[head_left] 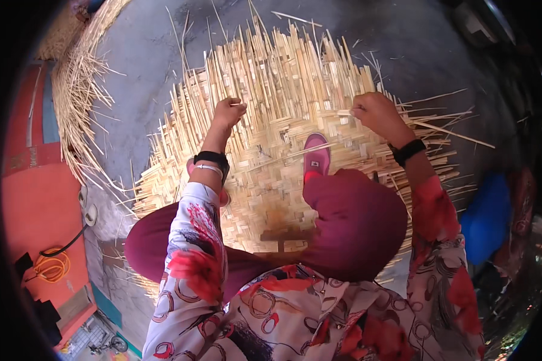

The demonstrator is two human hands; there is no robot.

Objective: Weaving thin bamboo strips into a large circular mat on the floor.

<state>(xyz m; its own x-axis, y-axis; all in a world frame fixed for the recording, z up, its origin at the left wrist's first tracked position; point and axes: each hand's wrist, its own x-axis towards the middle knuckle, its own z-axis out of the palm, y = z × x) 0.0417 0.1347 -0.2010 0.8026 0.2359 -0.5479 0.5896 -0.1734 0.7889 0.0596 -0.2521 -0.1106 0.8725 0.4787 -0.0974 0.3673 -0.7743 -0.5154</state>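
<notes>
A large woven mat (265, 186) of pale flat strips, likely split bamboo, lies on the floor under me, its loose strip ends fanning out at the far edge and both sides. Over its far left part my left hand (230, 112) is closed, fingers curled; whatever it pinches is hidden. To the right, my right hand (376, 112) is closed at the end of a pale strip (338, 112) that runs left across the upright strips. Another long loose strip (292, 156) lies slantwise on the weave between my arms, near my pink shoe (317, 157).
Below me is a low wooden seat (286, 236). A bundle of loose strips (78, 90) curves along the left against an orange-red wall (39, 210). An orange coiled cord (52, 265) sits at the left. On the right is a blue object (488, 216).
</notes>
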